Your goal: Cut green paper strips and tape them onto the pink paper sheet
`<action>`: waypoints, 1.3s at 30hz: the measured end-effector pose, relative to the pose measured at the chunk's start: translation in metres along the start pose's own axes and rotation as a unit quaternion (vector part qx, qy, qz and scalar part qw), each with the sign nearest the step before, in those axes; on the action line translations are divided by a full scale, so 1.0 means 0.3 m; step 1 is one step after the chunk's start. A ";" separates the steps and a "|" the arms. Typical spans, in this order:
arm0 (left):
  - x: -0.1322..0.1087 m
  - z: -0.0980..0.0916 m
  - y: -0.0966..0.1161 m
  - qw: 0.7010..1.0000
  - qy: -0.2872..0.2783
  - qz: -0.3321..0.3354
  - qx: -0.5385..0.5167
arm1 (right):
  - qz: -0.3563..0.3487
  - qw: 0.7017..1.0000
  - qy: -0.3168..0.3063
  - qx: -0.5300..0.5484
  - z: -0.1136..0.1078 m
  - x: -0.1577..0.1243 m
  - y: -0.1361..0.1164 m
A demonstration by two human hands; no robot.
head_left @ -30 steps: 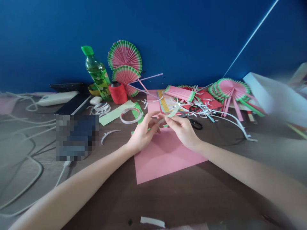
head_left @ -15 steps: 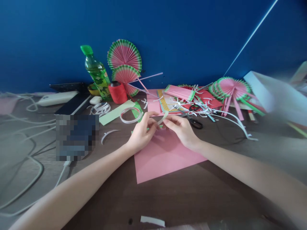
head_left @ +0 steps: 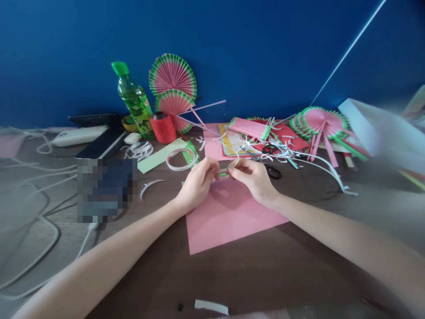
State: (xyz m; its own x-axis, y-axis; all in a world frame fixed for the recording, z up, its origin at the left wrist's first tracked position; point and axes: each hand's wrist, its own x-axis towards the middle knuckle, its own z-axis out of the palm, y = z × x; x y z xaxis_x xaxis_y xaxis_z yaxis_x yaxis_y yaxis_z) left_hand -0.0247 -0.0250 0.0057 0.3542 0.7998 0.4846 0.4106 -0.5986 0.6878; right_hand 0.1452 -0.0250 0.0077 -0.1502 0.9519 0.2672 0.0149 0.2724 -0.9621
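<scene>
"Where were the hands?"

"Above the far edge of the pink sheet (head_left: 229, 221). The left hand (head_left: 198, 179) and the right hand (head_left: 254, 179) each had fingertips pinched on a pale strip (head_left: 223, 170), so it spanned the gap between them. I couldn't tell whether it touched the sheet."

"Why pinch it from both sides?"

"To keep something that thin in check, I supposed. A light curl stood up beside the right hand's fingers."

"And the sheet, flat on the desk (head_left: 159, 283)?"

"Probably laid there for easy reach. The tape (head_left: 179, 169) lay beyond its far left corner and the scissors (head_left: 274, 172) beyond its far right one, handy for either side, I'd judge."

"Any containers?"

"A capped bottle (head_left: 134, 106), well beyond the sheet and to its left, near the wall (head_left: 265, 57). Its label hid much of it, so I couldn't tell how full it was. A yellow bowl (head_left: 126, 120) was tucked beside it, farther left of the sheet. I couldn't make out what it held."
</scene>
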 end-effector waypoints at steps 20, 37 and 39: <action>-0.001 -0.006 0.027 0.989 0.006 0.022 0.146 | -0.070 0.992 -0.023 -0.102 0.008 -0.026 0.012; -0.004 -0.006 0.031 0.983 0.028 0.026 0.180 | -0.136 0.972 0.011 -0.193 0.015 -0.033 0.011; -0.004 -0.005 0.029 0.983 0.029 0.029 0.179 | -0.138 0.971 0.010 -0.195 0.014 -0.032 0.013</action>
State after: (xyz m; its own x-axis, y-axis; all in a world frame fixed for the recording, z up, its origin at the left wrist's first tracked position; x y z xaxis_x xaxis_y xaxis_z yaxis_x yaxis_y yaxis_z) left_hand -0.0229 -0.0310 0.0119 0.3422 0.7590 0.5540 0.6644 -0.6123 0.4285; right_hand 0.1425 -0.0337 0.0011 -0.1825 0.8364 0.5168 0.3500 0.5465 -0.7608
